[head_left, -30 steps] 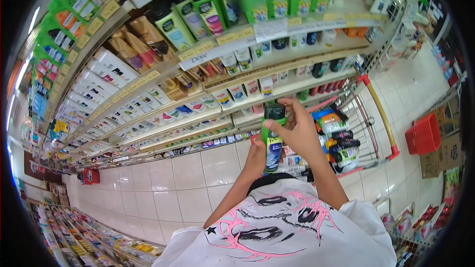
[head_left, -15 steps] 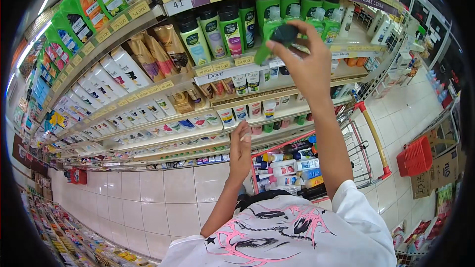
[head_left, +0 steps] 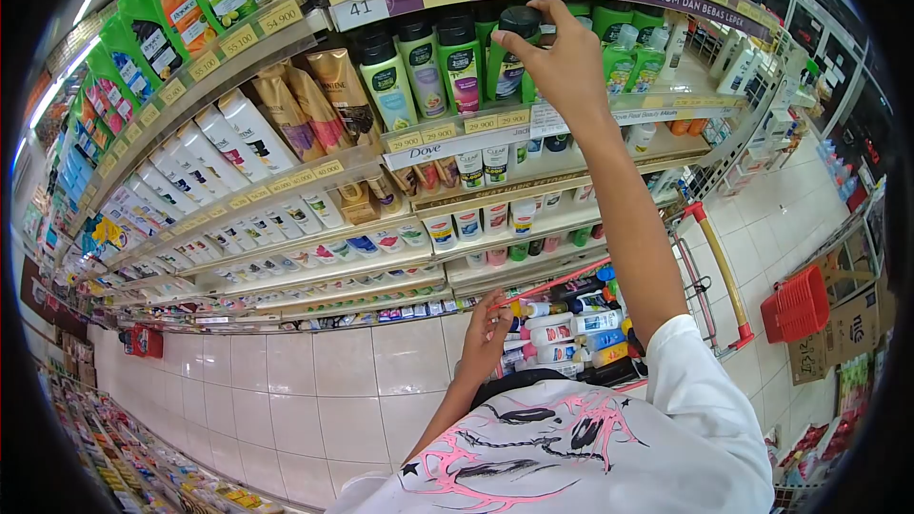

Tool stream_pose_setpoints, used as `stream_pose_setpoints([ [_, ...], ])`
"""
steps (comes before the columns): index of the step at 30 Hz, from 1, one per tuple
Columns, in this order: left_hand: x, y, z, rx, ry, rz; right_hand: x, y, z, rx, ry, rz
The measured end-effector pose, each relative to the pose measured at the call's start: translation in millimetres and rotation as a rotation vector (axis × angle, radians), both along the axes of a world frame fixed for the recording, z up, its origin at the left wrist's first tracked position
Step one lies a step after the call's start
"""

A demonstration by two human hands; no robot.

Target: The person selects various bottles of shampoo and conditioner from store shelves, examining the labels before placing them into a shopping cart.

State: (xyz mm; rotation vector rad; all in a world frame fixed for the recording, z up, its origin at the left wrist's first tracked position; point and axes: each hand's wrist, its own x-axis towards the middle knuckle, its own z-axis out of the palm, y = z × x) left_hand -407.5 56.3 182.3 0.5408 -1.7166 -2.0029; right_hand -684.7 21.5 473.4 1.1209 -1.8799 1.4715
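My right hand (head_left: 562, 57) has its thumb and fingers around the dark cap of a green shampoo bottle (head_left: 505, 81). The bottle stands upright at the shelf's front edge, to the right of several green-and-black shampoo bottles (head_left: 462, 67). Clear-capped green bottles (head_left: 649, 62) are on the other side of my hand. Lower down, my left hand (head_left: 484, 338) is beside the left edge of a shopping cart (head_left: 552, 279), its fingers loosely bent and apart with nothing visible in them.
Several bottles (head_left: 600, 322) fill the cart, whose yellow handle (head_left: 719, 271) is at the right. Tiered shelves (head_left: 409, 252) of toiletries curve away to the left. A red basket (head_left: 798, 305) and a cardboard box (head_left: 852, 328) stand on the tiled floor (head_left: 324, 371) at the right.
My right hand has brought the green bottle from a tilted position in front of the shelf to upright in the row. My left hand has dropped lower, next to the cart.
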Motion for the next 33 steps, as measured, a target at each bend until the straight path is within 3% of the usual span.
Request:
stream_pose_setpoints([
  [9,12,-3,-8,-0.002,-0.094,-0.037,-22,-28,-8,0.168,0.107,-0.120],
  [21,16,6,-4,-0.032,-0.110,-0.081,-18,-27,5,0.439,0.053,-0.248],
  [33,22,7,-11,-0.074,-0.133,-0.126,-36,-29,-3,0.349,0.095,-0.171],
])
